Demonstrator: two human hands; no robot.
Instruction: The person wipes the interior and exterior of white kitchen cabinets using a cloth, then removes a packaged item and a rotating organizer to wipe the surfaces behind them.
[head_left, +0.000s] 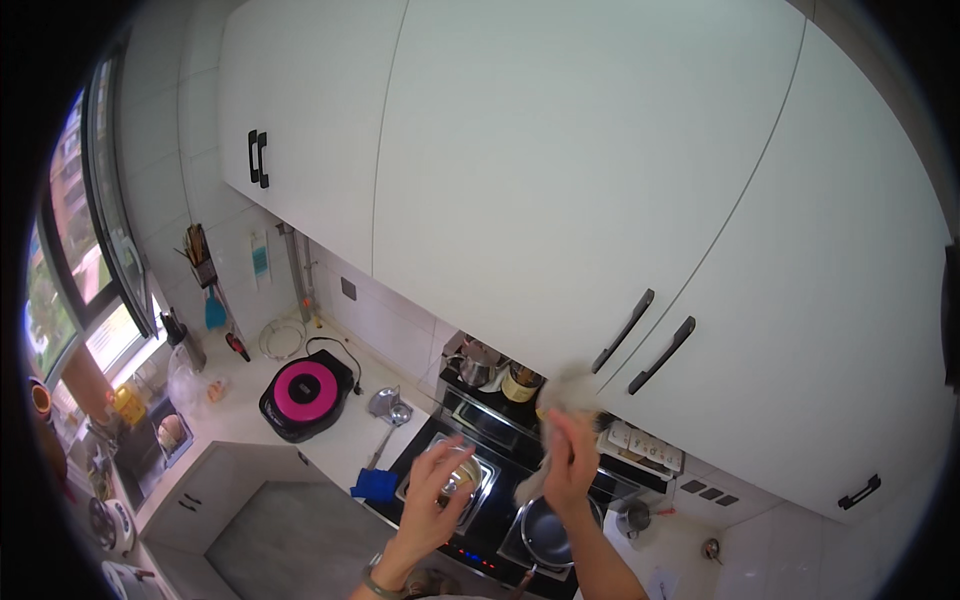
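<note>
My right hand (571, 457) is raised above the black stove and grips a greyish cloth (570, 394), blurred, whose lower end hangs down beside the hand. My left hand (439, 487), fingers spread and holding nothing, hovers over a small round metal pot (466, 474) on the left burner; the hand partly hides it. A dark frying pan (551, 529) stands on the right burner, partly behind my right forearm. A blue cloth (375, 485) lies at the stove's left front corner. Near it rests a metal ladle (390, 430).
White wall cabinets (540, 187) overhang the stove. On the counter at left stands a pink and black electric cooking appliance (306, 391) with a cord. A kettle (477, 367) and a jar (519, 384) stand behind the stove; a small saucepan (634, 517) stands to its right.
</note>
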